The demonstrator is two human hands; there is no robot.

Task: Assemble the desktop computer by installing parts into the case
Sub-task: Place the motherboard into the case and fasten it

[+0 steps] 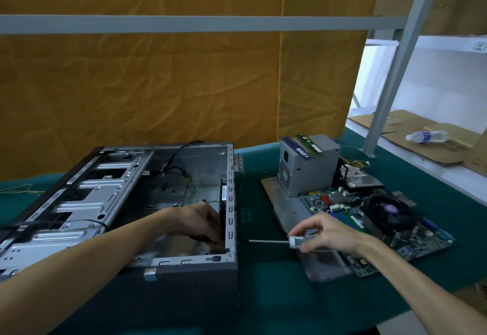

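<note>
Green matting (263, 295) covers the table, with a wrinkled orange sheet (158, 84) hung behind it. On the mat, at left, the open computer case (184, 274) is laid on its side. Inside it, the left hand (200, 221) is curled around a black fan (223, 203), which is held upright against the inner face of the case's right wall. Outside that wall, a screwdriver (274, 241) is pinched at its pale handle by the right hand (329, 232), fingers and thumb closed on it; the metal shaft is pointed left and level, its tip at the outer face of the wall, near the lower corner. Whether the tip is seated in a screw cannot be told. To the right of the case, a motherboard (369, 216) with a black cooler is laid flat on a grey metal panel (284, 203). A grey power supply (308, 171) is stood behind it, and a green memory stick (311, 145) is rested on top. A hard drive (363, 180) is seen just beside the power supply. On the white shelf at far right, a plastic bottle (427, 136) is laid on flattened cardboard (421, 147).
</note>
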